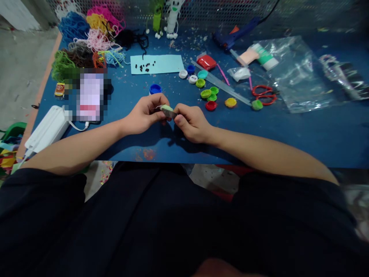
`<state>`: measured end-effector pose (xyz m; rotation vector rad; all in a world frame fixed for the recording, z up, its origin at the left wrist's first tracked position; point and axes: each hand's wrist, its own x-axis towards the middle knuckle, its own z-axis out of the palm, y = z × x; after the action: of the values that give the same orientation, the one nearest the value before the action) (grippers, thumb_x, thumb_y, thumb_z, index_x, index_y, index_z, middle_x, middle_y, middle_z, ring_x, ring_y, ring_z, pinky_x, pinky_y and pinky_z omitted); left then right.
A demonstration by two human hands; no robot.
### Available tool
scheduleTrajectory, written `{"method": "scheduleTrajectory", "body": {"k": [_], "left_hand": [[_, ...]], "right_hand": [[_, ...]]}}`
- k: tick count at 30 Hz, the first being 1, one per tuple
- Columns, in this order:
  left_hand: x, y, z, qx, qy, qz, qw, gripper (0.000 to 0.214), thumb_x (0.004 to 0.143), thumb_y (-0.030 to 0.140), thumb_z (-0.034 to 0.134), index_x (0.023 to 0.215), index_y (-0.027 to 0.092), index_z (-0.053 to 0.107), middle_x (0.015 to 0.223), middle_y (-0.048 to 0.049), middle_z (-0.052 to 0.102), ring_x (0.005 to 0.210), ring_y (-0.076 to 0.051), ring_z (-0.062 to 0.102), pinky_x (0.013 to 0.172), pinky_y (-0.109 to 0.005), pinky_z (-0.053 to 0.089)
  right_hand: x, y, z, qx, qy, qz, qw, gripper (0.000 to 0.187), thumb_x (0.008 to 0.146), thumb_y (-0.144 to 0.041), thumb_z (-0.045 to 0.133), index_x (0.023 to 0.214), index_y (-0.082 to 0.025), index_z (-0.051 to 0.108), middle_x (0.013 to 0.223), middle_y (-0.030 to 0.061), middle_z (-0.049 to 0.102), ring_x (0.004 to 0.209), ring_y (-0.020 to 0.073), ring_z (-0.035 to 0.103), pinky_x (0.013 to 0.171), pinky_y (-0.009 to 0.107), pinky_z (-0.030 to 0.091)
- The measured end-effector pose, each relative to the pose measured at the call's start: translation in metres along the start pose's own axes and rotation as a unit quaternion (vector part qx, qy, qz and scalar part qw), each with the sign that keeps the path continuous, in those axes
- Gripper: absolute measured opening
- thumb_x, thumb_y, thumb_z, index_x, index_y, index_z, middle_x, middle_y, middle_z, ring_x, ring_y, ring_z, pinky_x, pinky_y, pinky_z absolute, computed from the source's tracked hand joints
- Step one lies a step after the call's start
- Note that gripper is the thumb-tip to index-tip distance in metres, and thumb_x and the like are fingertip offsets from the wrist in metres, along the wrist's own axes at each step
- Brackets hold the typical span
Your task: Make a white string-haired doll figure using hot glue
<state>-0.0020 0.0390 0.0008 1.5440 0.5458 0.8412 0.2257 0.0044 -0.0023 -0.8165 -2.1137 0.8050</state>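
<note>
Just above the front part of the blue table, my left hand (147,113) pinches a small pale green lump (165,107), which looks like soft clay. My right hand (192,121) is closed on a thin grey metal blade (170,113); its flat side touches or lies right under the lump. Both hands nearly meet, and the fingertips partly hide the two pieces. Right behind my left hand stands a small pot with a blue rim (155,89).
Bottle caps (206,93), red scissors (263,95), glue sticks (225,86) and a plastic bag (296,77) lie rightward. A glue gun (233,36) sits behind. Pale blue card (170,64) bears tiny dark bits. Yarn (73,29), a phone (90,96) and a white power strip (47,129) are leftward.
</note>
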Motion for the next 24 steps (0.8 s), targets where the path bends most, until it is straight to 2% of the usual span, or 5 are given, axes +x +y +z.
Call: {"method": "scheduleTrajectory", "body": {"k": [4,7,13,20,24], "left_hand": [[0.0,0.001,0.0,0.011,-0.002,0.003,1.0,0.058,0.077,0.067,0.093,0.089,0.019,0.064,0.079,-0.0021,0.067,0.07,-0.013,0.065,0.068,-0.028,0.056],[0.001,0.002,-0.001,0.008,-0.01,-0.006,1.0,0.061,0.073,0.07,0.094,0.087,0.018,0.063,0.078,-0.0006,0.064,0.068,-0.01,0.059,0.065,-0.025,0.05],[0.003,0.002,0.002,-0.025,-0.014,-0.011,1.0,0.065,0.07,0.072,0.095,0.086,0.017,0.062,0.076,0.001,0.061,0.067,-0.008,0.055,0.063,-0.022,0.045],[0.001,0.002,0.003,-0.018,-0.037,0.015,0.999,0.062,0.081,0.073,0.086,0.089,0.015,0.065,0.076,-0.0029,0.068,0.068,-0.011,0.062,0.066,-0.024,0.05],[-0.001,0.005,0.002,0.002,-0.04,0.02,0.999,0.058,0.083,0.07,0.086,0.089,0.015,0.066,0.078,-0.0046,0.071,0.07,-0.013,0.065,0.068,-0.025,0.052]], "right_hand": [[0.001,-0.001,0.001,0.021,0.001,0.013,1.0,0.06,0.106,-0.077,0.047,0.083,-0.021,0.052,0.065,-0.0022,0.048,0.059,0.0121,0.04,0.061,0.03,0.031],[0.002,0.001,0.002,0.11,-0.017,0.045,0.993,0.063,0.101,-0.079,0.057,0.077,-0.021,0.05,0.063,-0.0025,0.046,0.059,0.0108,0.038,0.058,0.028,0.03],[0.005,0.005,0.005,0.332,-0.114,0.097,0.931,0.062,0.096,-0.071,0.073,0.073,-0.018,0.05,0.06,-0.005,0.043,0.051,0.0056,0.034,0.048,0.021,0.026],[0.008,0.007,0.002,0.405,-0.136,0.132,0.895,0.054,0.095,-0.06,0.08,0.077,-0.012,0.062,0.058,-0.004,0.05,0.044,0.0031,0.037,0.042,0.018,0.027],[0.008,0.009,0.004,0.414,-0.129,0.154,0.888,0.054,0.091,-0.06,0.085,0.079,-0.011,0.065,0.057,-0.0039,0.052,0.043,0.0031,0.037,0.042,0.018,0.027]]}}
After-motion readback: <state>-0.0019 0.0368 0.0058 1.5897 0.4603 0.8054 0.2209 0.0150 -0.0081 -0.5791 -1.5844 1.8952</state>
